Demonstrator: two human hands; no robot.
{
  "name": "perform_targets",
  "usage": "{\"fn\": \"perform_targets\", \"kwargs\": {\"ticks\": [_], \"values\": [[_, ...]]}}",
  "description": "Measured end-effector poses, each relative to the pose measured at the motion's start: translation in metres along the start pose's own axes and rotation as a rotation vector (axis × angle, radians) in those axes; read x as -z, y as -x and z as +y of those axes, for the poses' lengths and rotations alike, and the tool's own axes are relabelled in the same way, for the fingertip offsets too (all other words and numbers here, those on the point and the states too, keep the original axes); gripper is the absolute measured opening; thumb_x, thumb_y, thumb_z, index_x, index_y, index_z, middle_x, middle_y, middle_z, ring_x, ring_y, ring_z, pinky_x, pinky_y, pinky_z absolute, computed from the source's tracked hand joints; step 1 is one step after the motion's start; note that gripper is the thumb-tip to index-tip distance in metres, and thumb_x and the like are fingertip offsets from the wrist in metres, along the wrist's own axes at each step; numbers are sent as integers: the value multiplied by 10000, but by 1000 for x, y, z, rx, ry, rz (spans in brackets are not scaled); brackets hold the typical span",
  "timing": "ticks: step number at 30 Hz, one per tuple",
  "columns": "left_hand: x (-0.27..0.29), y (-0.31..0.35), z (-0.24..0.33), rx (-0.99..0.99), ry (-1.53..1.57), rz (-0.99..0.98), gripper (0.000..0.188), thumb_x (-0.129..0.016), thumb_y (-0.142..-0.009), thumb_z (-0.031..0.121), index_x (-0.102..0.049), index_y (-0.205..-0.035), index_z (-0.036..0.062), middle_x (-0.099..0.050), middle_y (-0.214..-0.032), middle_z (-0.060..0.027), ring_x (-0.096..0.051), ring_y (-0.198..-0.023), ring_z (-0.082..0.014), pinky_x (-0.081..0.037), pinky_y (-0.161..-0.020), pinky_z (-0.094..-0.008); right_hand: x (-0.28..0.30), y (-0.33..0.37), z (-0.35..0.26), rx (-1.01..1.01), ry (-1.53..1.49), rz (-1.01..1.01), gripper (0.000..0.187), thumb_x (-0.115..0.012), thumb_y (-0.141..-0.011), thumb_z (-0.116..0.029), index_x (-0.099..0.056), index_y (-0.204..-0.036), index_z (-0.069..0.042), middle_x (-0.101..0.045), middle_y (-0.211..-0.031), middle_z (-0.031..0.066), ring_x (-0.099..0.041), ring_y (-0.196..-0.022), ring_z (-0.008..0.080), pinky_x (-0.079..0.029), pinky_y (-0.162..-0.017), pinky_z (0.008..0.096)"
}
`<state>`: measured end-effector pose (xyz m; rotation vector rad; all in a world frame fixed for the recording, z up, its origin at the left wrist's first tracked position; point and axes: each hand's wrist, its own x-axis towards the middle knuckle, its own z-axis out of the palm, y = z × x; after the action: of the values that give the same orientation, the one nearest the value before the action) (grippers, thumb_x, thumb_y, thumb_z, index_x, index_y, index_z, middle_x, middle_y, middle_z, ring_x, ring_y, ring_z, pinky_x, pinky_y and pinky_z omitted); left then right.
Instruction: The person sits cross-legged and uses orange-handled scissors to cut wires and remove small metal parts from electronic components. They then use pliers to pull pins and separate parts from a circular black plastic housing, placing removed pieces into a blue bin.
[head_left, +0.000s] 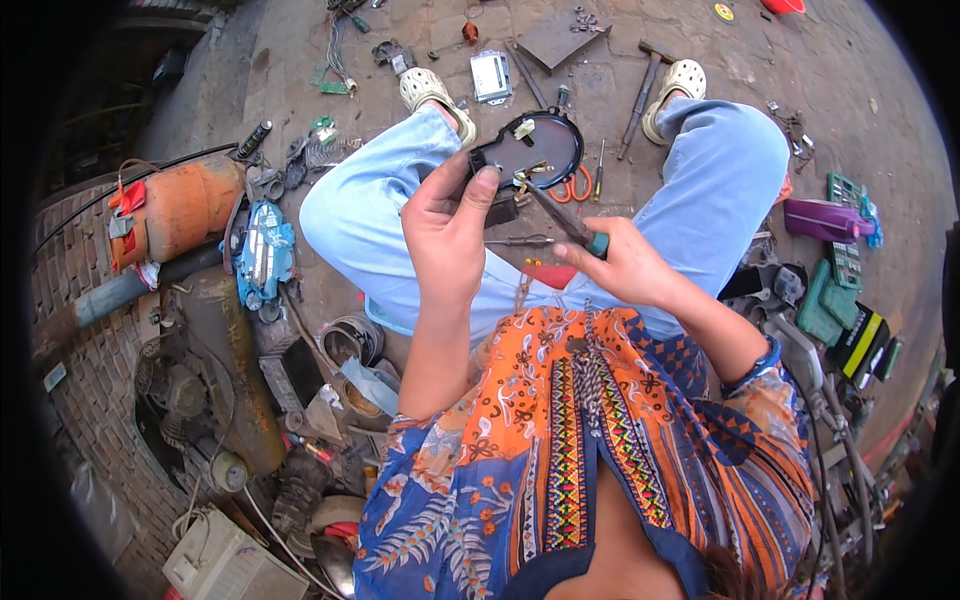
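Note:
My left hand (448,230) is closed on the edge of a round, black-rimmed housing (579,150), with the thumb on top. A flat greyish face fills the rim, and small brass-coloured metal pieces (533,174) show along its near side. From the right, my right hand (632,264) grips a screwdriver (560,214) with a dark, tapered shaft and a teal handle end. Its tip points up and left toward the brass pieces; whether it touches them I cannot tell. The housing is held above the ground between my knees.
Beyond the housing lie orange-handled scissors (580,184), a thin screwdriver (599,172), a hammer (640,103) and a silver box (491,77). On the left are an orange cylinder (195,205) and piled scrap. A purple container (822,219) and green cases (815,296) are at right.

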<state>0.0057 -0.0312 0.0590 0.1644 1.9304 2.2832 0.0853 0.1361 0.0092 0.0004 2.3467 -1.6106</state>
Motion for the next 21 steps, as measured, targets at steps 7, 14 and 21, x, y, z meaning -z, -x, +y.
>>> {"fn": "perform_targets", "kwargs": {"ticks": [7,14,21], "values": [[0,-2,-4,15,-52,54,238,-620,-865,47,-592,-1068,-75,-648,-946,-66,-577,-817,-85,-485,-729,-226,-3,-8,6,1,-30,78,354,-624,-856,-319,-604,-802,30,-536,-569,160,-516,-518,256,-409,-517,357],[-11,-4,-4,-16,-22,2,245,-624,-866,67,-603,-1076,-60,-652,-941,-54,-572,-820,-75,-483,-717,-216,-5,-10,14,-34,-493,-198,365,-558,-900,-348,-634,-807,-4,-618,-655,26,-533,-581,99,-439,-543,276],[-12,-2,-4,-11,-25,-4,244,-622,-867,67,-603,-1072,-64,-655,-939,-66,-579,-822,-80,-485,-720,-220,-7,-10,24,-120,-602,-263,393,-570,-894,-355,-628,-735,0,-604,-637,23,-522,-565,93,-428,-530,267]]}}
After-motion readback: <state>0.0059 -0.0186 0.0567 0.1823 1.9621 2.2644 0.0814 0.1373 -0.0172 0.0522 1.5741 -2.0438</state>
